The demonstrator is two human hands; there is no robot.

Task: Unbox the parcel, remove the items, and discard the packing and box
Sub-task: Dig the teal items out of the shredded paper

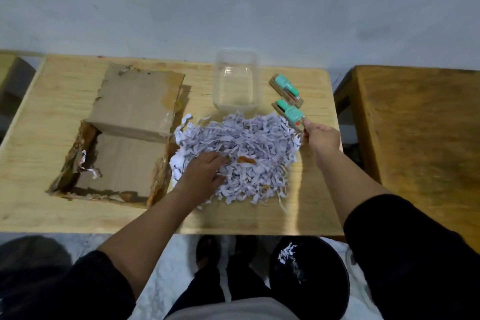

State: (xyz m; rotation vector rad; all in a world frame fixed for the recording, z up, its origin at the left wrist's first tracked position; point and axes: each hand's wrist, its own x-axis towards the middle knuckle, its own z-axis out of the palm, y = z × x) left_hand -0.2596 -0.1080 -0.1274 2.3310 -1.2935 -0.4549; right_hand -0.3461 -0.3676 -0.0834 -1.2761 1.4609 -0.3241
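Now my left hand (205, 169) lies spread, fingers loose, on the heap of shredded paper (241, 153) in the middle of the table (306, 189), gripping nothing that I can see. My right hand (322, 135) pinches the near end of a green packet (289, 113), beside a second packet (287, 89). The opened box (117, 153) sits left (a few shreds inside), near a clear tub (236, 80).
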